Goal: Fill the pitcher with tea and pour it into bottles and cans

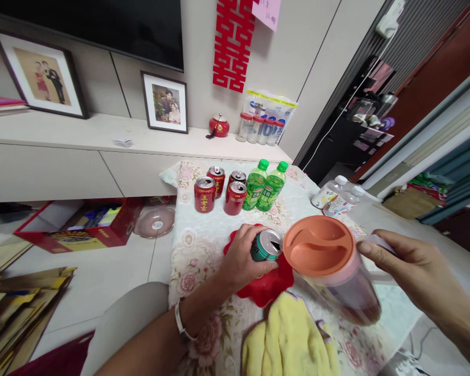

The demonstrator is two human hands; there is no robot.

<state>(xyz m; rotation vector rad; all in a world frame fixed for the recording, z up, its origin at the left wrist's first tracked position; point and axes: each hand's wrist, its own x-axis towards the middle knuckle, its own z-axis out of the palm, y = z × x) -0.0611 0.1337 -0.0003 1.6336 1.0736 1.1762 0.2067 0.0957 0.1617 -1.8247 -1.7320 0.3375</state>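
Note:
My left hand [241,258] is wrapped round a green drink can [267,245] with an opened top, held over a red scalloped plate [264,290]. My right hand [411,263] grips the handle of a clear pitcher [348,297] with an orange lid [319,245]. Dark liquid lies in the pitcher, which tilts toward the can; its lid edge is close beside the can's rim. Whether liquid is flowing I cannot tell. A yellow cloth [292,339] lies in front of the plate.
Several red cans [204,196] and two green bottles [272,188] stand at the back of the flowered tablecloth [188,245]. Two clear bottles [331,193] are at the right edge. Beyond is a white cabinet [141,146]; a red box [86,230] sits on the floor.

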